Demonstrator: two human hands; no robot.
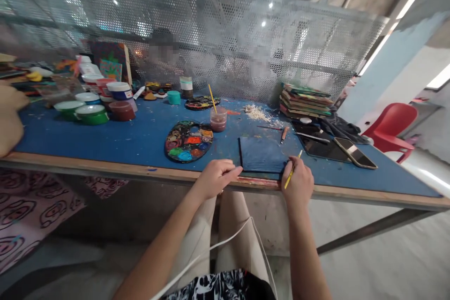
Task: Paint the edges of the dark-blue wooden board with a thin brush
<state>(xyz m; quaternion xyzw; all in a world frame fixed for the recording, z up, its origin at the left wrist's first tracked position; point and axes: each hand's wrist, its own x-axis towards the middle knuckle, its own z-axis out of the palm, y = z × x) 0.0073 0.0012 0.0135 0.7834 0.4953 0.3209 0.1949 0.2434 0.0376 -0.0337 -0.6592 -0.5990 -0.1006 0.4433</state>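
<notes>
A dark blue square board (262, 154) lies flat at the near edge of the blue table (105, 138). My left hand (215, 177) rests on the table edge, its fingertips touching the board's near left corner. My right hand (298, 183) sits at the board's near right corner and grips a thin yellow paintbrush (293, 170), tip pointing at the board. A round paint palette (189, 140) smeared with many colours lies just left of the board. Behind it stands a small cup of pinkish water (218, 119) with a yellow brush in it.
Several paint tubs (92, 113) cluster at the table's left. A stack of painted boards (305, 100) sits at the back right, with a black tablet (316, 143), a phone (355, 153), loose brushes and wood shavings (258, 113) nearby. A perforated metal screen (228, 33) backs the table. A red chair (392, 126) stands right.
</notes>
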